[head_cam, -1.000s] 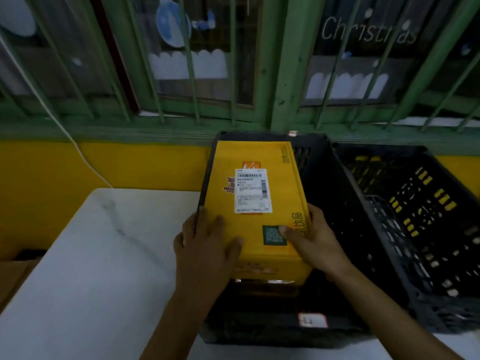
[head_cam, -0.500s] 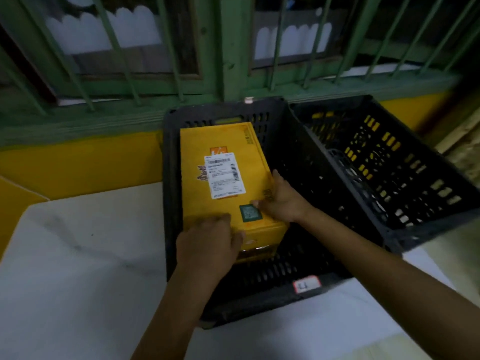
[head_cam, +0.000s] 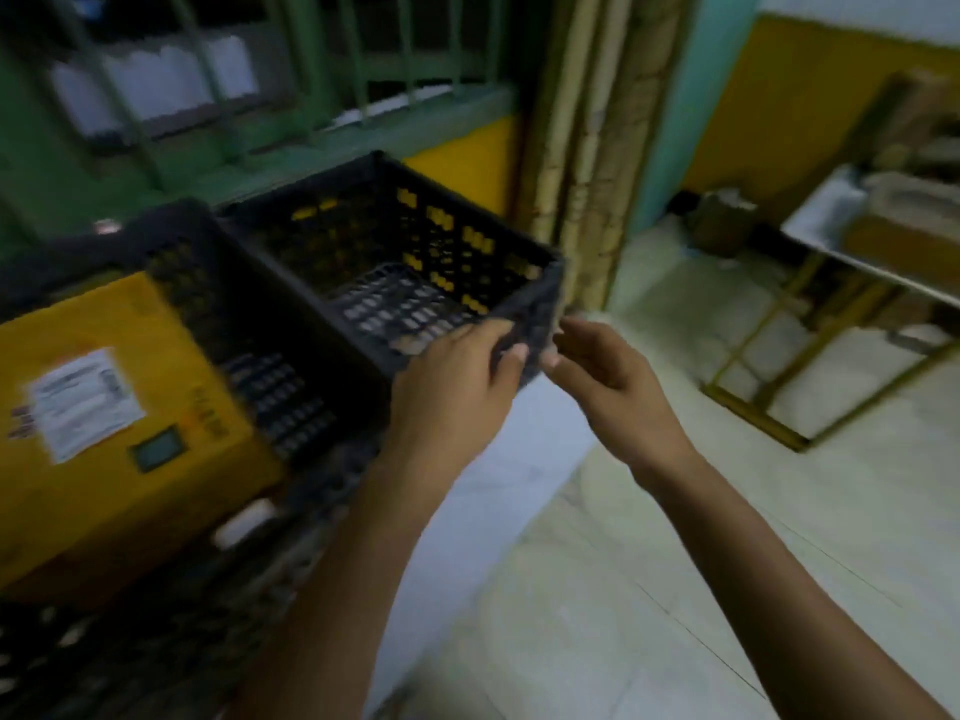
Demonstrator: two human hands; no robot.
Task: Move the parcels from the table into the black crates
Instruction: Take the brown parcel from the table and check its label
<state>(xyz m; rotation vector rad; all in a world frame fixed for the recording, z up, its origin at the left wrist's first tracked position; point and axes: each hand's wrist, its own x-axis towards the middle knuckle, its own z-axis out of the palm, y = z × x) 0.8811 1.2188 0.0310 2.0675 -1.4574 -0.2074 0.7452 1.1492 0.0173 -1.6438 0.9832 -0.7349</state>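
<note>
A yellow parcel [head_cam: 114,423] with a white label lies inside the left black crate [head_cam: 249,304] at the frame's left. The right black crate [head_cam: 426,226] stands next to it and holds nothing that I can see. My left hand [head_cam: 457,376] is at that crate's near right corner, fingers curled by its rim; blur hides whether it grips. My right hand [head_cam: 608,381] hovers just right of the same corner, fingers loosely apart and holding nothing. The whole view is motion-blurred.
The white table [head_cam: 467,485] ends just right of the crates. Beyond it lies pale tiled floor [head_cam: 649,589]. A metal-framed table [head_cam: 852,267] stands at the far right, a pillar [head_cam: 587,148] behind the crates, and a green barred window [head_cam: 234,96] at the back.
Both hands have let go of the yellow parcel, which now rests in the left crate. My view swung right, and both hands moved to the right crate's near corner.
</note>
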